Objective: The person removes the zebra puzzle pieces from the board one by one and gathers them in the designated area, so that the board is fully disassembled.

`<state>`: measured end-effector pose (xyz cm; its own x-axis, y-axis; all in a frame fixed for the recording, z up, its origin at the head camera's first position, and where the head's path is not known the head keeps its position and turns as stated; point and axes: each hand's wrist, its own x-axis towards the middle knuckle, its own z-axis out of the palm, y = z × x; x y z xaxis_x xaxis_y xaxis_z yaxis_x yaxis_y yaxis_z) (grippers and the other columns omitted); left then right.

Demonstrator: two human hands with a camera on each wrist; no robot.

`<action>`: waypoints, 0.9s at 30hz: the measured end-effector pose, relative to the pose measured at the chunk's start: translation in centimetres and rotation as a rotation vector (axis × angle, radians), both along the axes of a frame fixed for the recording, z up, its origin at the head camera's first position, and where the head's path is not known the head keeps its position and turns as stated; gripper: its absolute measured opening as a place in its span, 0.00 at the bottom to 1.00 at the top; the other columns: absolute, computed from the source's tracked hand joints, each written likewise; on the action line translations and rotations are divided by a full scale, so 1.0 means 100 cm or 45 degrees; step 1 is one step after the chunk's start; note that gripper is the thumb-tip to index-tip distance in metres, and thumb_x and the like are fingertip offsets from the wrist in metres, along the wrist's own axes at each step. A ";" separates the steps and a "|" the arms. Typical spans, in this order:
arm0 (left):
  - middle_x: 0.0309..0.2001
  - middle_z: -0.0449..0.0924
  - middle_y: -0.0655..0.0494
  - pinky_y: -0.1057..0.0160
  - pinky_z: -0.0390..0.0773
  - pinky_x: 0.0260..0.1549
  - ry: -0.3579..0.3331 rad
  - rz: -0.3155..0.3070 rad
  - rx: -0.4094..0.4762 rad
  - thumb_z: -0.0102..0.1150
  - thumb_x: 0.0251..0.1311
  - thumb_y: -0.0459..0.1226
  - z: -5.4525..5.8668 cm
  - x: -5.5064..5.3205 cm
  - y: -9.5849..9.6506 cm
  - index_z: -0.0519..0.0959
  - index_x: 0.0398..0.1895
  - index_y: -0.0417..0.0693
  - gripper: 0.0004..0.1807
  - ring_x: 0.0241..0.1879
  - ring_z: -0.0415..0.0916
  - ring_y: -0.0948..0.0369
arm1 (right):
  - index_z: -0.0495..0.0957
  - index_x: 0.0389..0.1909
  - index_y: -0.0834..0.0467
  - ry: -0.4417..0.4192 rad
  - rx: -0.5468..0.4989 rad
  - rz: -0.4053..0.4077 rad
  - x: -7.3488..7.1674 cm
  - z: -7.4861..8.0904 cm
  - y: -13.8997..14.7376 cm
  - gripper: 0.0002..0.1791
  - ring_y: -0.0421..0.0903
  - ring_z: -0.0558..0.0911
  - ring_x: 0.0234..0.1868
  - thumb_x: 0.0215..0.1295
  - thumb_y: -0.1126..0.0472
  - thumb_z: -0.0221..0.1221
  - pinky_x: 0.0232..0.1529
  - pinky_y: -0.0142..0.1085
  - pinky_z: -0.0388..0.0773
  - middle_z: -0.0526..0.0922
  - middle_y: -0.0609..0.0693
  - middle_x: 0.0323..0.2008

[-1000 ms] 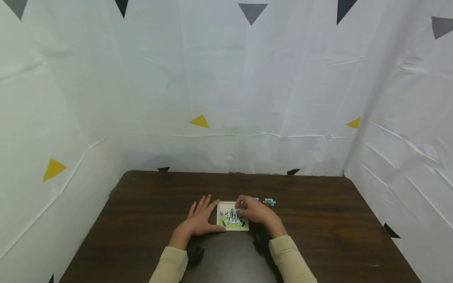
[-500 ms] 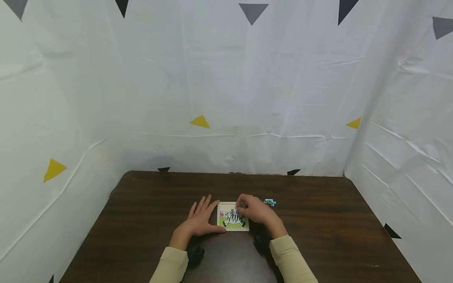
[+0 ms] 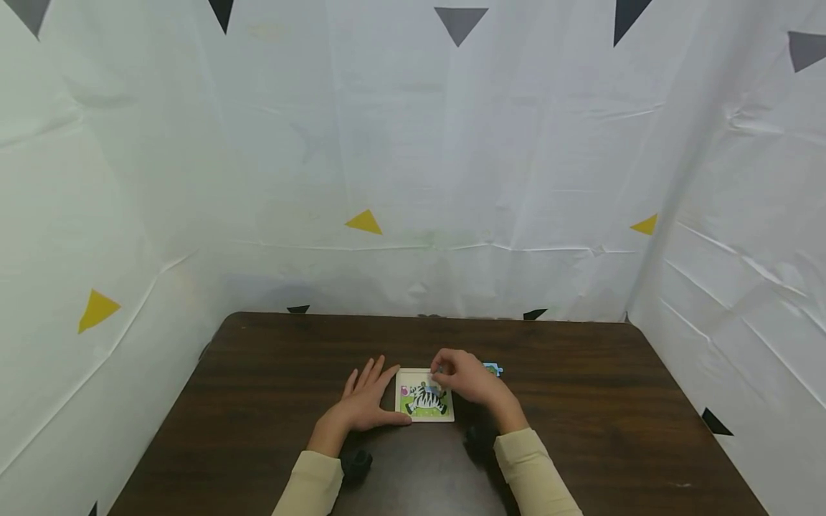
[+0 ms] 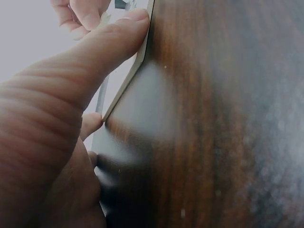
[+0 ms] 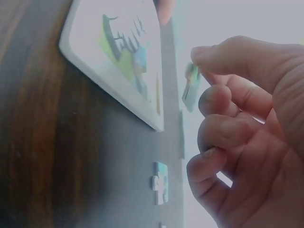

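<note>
A square puzzle tray (image 3: 434, 421) with a pale rim and a zebra picture lies on the table. My left hand (image 3: 363, 403) is spread along its left side, the thumb on the near edge and the index fingertip at the far left corner. Over the upper right of the tray, my right hand (image 3: 470, 374) pinches a puzzle piece (image 5: 192, 88) between thumb and index finger. That piece is tilted and held above the tray in the right wrist view; the other fingers are curled. Part of the tray's upper right is hidden by the hand.
A loose blue puzzle piece (image 3: 493, 368) lies behind the right hand. In the right wrist view, a puzzle piece (image 5: 160, 183) rests on the table beyond the tray. The dark wooden table (image 3: 581, 401) is enclosed by white curtains (image 3: 413, 143) with triangles.
My right hand has shifted slightly right and away from me with the puzzle piece, now covering more of the loose pieces behind it. My left hand stays in place.
</note>
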<state>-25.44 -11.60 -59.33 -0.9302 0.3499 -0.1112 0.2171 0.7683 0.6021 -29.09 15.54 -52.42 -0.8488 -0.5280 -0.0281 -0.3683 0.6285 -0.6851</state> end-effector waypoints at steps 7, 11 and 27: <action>0.90 0.36 0.49 0.33 0.31 0.83 0.006 0.005 0.002 0.72 0.51 0.73 0.000 0.000 0.000 0.54 0.89 0.61 0.66 0.89 0.31 0.44 | 0.85 0.42 0.55 0.058 0.004 -0.033 -0.002 0.007 0.005 0.03 0.44 0.75 0.36 0.74 0.60 0.68 0.39 0.40 0.74 0.79 0.51 0.39; 0.90 0.37 0.48 0.33 0.31 0.83 0.014 0.011 0.003 0.72 0.51 0.73 0.000 -0.001 0.000 0.54 0.89 0.62 0.66 0.89 0.31 0.44 | 0.86 0.40 0.54 0.085 -0.012 -0.081 -0.002 0.011 0.014 0.03 0.47 0.76 0.43 0.73 0.59 0.69 0.47 0.43 0.77 0.78 0.54 0.45; 0.90 0.38 0.48 0.32 0.33 0.83 0.041 0.009 0.009 0.74 0.50 0.72 0.000 0.000 0.001 0.54 0.89 0.61 0.66 0.89 0.33 0.44 | 0.76 0.59 0.62 0.063 -0.167 -0.232 -0.009 0.028 0.058 0.18 0.47 0.79 0.40 0.76 0.58 0.66 0.41 0.38 0.78 0.82 0.59 0.52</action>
